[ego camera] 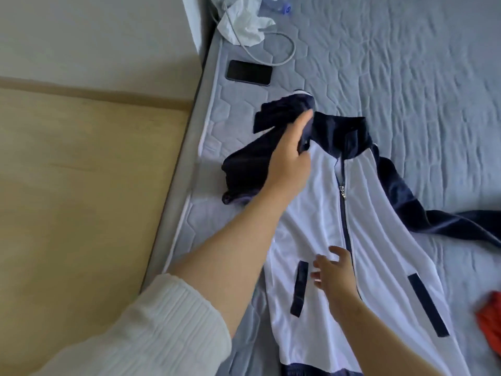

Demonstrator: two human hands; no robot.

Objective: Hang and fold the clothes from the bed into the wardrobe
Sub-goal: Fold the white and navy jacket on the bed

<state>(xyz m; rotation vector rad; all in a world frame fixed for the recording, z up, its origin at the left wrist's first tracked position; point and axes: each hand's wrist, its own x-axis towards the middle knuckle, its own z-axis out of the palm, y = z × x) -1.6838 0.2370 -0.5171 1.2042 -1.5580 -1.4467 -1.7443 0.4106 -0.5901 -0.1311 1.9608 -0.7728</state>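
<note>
Head view. A zip-front track jacket [379, 213], white body with navy collar and sleeves, lies face up and zipped on the grey quilted mattress [406, 77], near the bed's edge and collar away from the person.

Left hand [291, 156]: reaches in on a white-sleeved arm and grips the bunched navy sleeve [244, 164] where it meets the shoulder. Dark fabric passes between thumb and fingers, and the sleeve's cuff end is folded up beyond the hand.

Right hand [333, 270]: fingers loosely spread and holding nothing, over the white front panel between the zipper [343, 196] and the nearer navy pocket welt [299, 289]. Cannot tell whether it touches the cloth.

The far sleeve [423, 213] trails outward across the mattress, well apart from both hands.

Handling, as a judgement: light, limp, smooth knit that will slide on itself and sag wherever it is unsupported. The zipper line is the only stiffer part and makes a natural fold axis. Best holds look like the shoulder seams for folding the sleeves inward, or the collar and shoulders for hanging.

Also on the bed: a dark phone [249, 72], a grey cable [284, 50], a crumpled white tissue [244, 25] and an orange-red garment [490, 321] at the right edge. Wooden floor [81, 185] lies beside the bed.
</note>
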